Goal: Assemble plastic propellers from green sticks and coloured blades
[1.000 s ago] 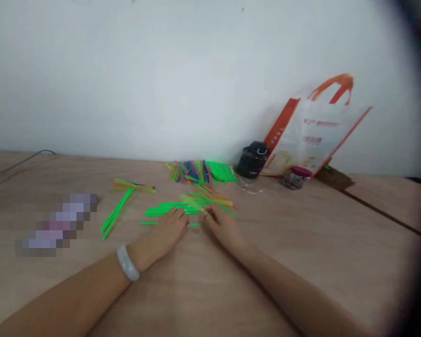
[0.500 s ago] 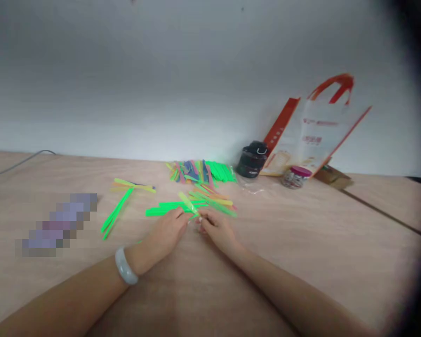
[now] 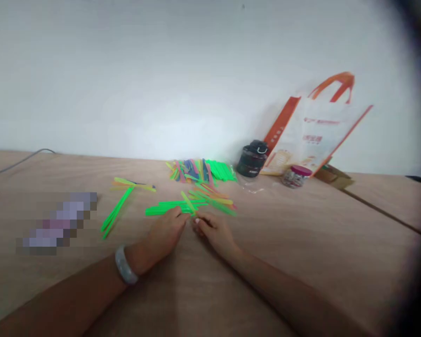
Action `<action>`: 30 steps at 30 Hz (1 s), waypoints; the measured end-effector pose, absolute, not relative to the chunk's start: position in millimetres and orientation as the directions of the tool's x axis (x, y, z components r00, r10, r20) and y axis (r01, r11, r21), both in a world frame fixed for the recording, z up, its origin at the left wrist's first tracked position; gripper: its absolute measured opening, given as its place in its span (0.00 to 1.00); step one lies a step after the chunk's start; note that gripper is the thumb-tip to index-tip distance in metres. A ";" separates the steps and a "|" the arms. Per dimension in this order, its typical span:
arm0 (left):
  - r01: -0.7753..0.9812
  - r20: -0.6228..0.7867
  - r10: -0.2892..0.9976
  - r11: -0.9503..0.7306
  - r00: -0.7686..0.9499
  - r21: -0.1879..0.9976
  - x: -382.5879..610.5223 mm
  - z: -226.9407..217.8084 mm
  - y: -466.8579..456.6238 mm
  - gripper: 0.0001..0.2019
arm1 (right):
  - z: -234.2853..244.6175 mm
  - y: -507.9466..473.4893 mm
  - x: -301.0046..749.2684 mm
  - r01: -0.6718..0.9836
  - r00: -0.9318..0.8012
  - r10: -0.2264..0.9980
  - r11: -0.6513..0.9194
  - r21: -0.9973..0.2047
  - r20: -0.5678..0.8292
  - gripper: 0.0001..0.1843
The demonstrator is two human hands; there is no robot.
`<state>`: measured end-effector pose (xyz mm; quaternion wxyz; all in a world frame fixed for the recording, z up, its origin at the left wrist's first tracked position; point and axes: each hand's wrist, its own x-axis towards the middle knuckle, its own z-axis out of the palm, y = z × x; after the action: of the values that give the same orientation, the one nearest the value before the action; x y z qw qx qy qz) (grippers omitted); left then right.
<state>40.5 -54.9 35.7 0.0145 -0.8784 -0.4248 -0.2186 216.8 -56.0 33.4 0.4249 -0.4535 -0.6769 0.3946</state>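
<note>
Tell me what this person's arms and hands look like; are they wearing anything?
The left hand and right hand are bare, with no gloves, and neither forearm has a sleeve. A wide, smooth, pale bangle circles the left wrist; the right wrist shows none.

Both arms reach in from the bottom of frame, angled toward center. Left hand (image 3: 164, 235) is palm down, fingers forward and slightly spread, wrist (image 3: 135, 260) low. Right hand (image 3: 214, 232) is palm down, fingers loosely curled. Fingertips of the two hands sit just beside each other, not clearly touching. Left forearm (image 3: 73, 291) and right forearm (image 3: 277, 286) lie low.
</note>
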 end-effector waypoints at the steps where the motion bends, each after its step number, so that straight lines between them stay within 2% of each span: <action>1: 0.752 0.393 0.741 -0.639 0.545 0.162 40.4 36.2 -55.1 0.13 | 32.7 -55.9 216.9 0.285 -0.230 0.946 0.291 -0.913 0.230 0.12; 9: 0.761 0.406 0.749 -0.626 0.524 0.173 40.1 39.1 -57.7 0.13 | 32.3 -57.5 218.3 0.372 -0.244 0.919 0.383 -0.845 0.310 0.13; 16: 0.751 0.451 0.727 -0.639 0.518 0.168 37.9 36.0 -56.3 0.13 | 31.8 -59.2 218.5 0.330 -0.255 0.927 0.351 -0.876 0.276 0.13; 21: 0.782 0.406 0.757 -0.607 0.513 0.142 41.3 35.9 -55.9 0.13 | 32.7 -55.8 218.4 0.295 -0.269 0.937 0.300 -0.907 0.222 0.14; 23: 0.808 0.371 0.775 -0.581 0.512 0.098 42.3 39.1 -56.3 0.12 | 33.4 -53.2 218.2 0.323 -0.266 0.941 0.292 -0.900 0.209 0.16; 26: 0.847 0.349 0.792 -0.532 0.500 -0.007 35.2 50.0 -54.4 0.12 | 33.6 -49.1 219.7 0.393 -0.226 0.928 0.364 -0.844 0.295 0.19; 30: 0.923 0.382 0.841 -0.356 0.384 -0.145 2.4 67.7 -39.5 0.13 | 32.5 -45.1 224.8 0.483 -0.203 0.906 0.422 -0.767 0.371 0.19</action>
<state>2.4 -39.5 67.7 0.1697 -0.8144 -0.5414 -0.1215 224.8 -45.1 32.5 0.4172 -0.4740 -0.7328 0.2535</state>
